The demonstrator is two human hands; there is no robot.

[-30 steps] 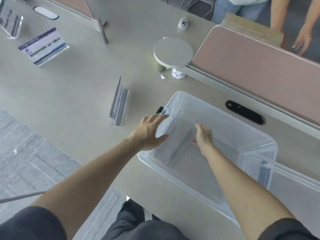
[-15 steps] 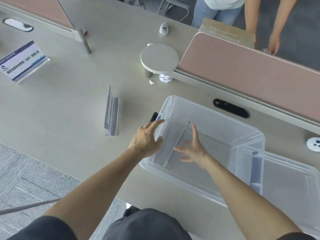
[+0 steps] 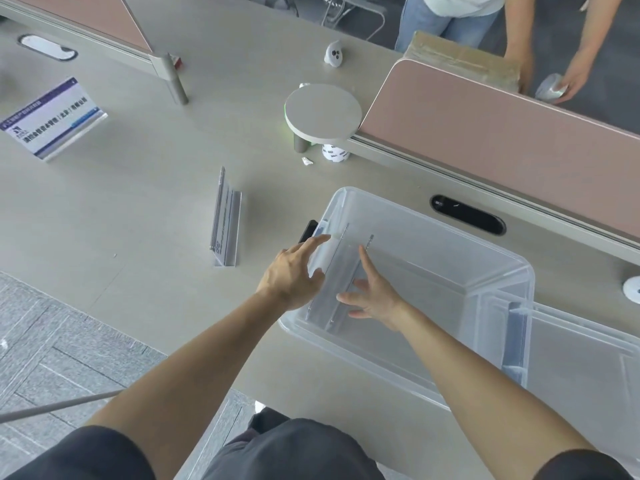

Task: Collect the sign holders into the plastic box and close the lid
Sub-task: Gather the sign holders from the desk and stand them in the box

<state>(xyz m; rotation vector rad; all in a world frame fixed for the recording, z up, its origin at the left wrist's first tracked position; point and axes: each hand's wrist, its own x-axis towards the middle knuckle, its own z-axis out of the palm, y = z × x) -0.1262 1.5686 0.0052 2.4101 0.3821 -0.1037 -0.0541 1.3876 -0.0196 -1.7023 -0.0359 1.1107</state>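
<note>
A clear plastic box [image 3: 433,220] stands open on the table, its lid [image 3: 588,358] lying flat at its right end. Clear sign holders [image 3: 341,268] stand inside the box against its left wall. My left hand [image 3: 294,271] rests on the box's left rim with fingers spread. My right hand [image 3: 372,296] is inside the box just right of those holders, fingers apart, gripping nothing. Another sign holder [image 3: 227,220] stands edge-on on the table left of the box. One more holder with a printed card [image 3: 55,117] sits at the far left.
A small round stand [image 3: 323,110] and a white roll [image 3: 334,154] are behind the box. A pink divider [image 3: 502,140] runs along the right, with a cable slot [image 3: 467,214] before it. Another person's hand [image 3: 568,81] reaches in beyond the divider. The table edge and floor lie at lower left.
My right hand has let go of the holder inside the box, drawn back a little and spread its fingers. My left hand has stayed on the box rim.
</note>
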